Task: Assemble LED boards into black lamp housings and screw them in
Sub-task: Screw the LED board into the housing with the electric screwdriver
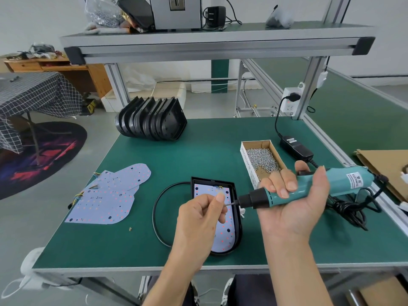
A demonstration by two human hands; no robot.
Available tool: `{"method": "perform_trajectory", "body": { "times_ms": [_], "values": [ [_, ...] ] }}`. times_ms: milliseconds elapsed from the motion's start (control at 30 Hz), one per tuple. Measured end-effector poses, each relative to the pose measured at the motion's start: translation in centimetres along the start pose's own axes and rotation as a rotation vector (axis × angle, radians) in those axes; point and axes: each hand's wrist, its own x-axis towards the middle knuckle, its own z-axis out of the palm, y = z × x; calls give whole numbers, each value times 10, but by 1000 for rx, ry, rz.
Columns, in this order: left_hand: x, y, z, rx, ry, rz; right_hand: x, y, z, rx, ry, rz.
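Note:
A black lamp housing (pixel 236 219) lies on the green mat with a white LED board (pixel 227 235) inside it and a black cable (pixel 156 208) looping off its left side. My right hand (pixel 293 199) holds a teal electric screwdriver (pixel 309 187) palm up, its bit pointing left over the housing. My left hand (pixel 201 215) pinches at the tip of the bit (pixel 229 204); any screw there is hidden by my fingers. Loose LED boards (pixel 110 195) lie at the left. A row of empty black housings (pixel 150 122) stands at the back.
A cardboard box of screws (pixel 262 160) sits just beyond my right hand. The screwdriver's power adapter (pixel 295 147) and coiled cord (pixel 351 208) lie at the right, plugged into a socket (pixel 291 100). The overhead shelf (pixel 216 40) carries equipment. Brown cardboard (pixel 386 168) lies far right.

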Motion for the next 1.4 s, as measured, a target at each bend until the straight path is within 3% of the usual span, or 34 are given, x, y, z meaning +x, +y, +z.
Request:
{"method": "perform_trajectory", "body": {
  "times_ms": [233,433,600,700,800,867,1067,1400],
  "values": [
    [-2,0,5,142,56,-11,9,5,-10,28,-108,-53],
    [-3,-8,10,436,98,218,9,8,-14,5,-112,-61],
    [1,-14,10,474,77,269,12,11,-20,-14,-79,-65],
    [2,-10,5,485,151,313,18,13,-24,-24,-69,-80],
    [9,-9,-11,509,313,228,31,13,-27,-58,-44,-109],
    [16,-10,-21,584,333,110,41,13,-28,-87,-27,-126],
    [35,-14,-23,752,21,-310,62,27,-30,-226,31,-155],
    [51,-26,-23,566,-15,-354,66,40,-31,-241,26,-132]
  ]
}}
